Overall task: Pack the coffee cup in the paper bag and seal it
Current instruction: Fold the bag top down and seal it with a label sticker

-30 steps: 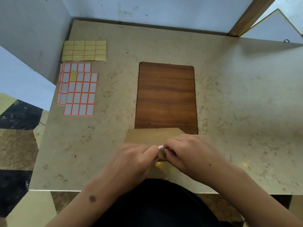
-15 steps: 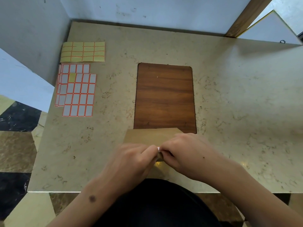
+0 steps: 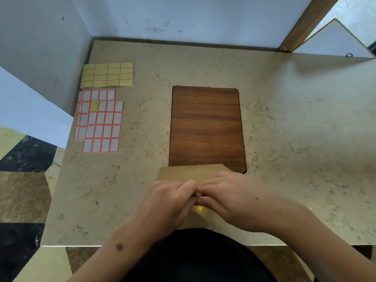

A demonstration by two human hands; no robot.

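Observation:
A brown paper bag (image 3: 183, 173) lies near the table's front edge, its far part showing beyond my hands. My left hand (image 3: 166, 202) and my right hand (image 3: 230, 198) meet on top of it, fingertips pressed together at the bag's folded middle. Both hands are closed over the bag and cover most of it. The white sticker seen earlier between the fingers is hidden now. No coffee cup is visible; I cannot tell whether it is inside the bag.
A dark wooden board (image 3: 206, 129) lies on the marble table (image 3: 295, 139) just beyond the bag. Sheets of white, orange-edged labels (image 3: 99, 123) and a yellow label sheet (image 3: 107, 75) lie at the far left. Walls stand behind and to the left.
My fingertips have closed tighter together over the bag's fold, and the small white sticker between them is no longer visible. The bag has stayed in place.

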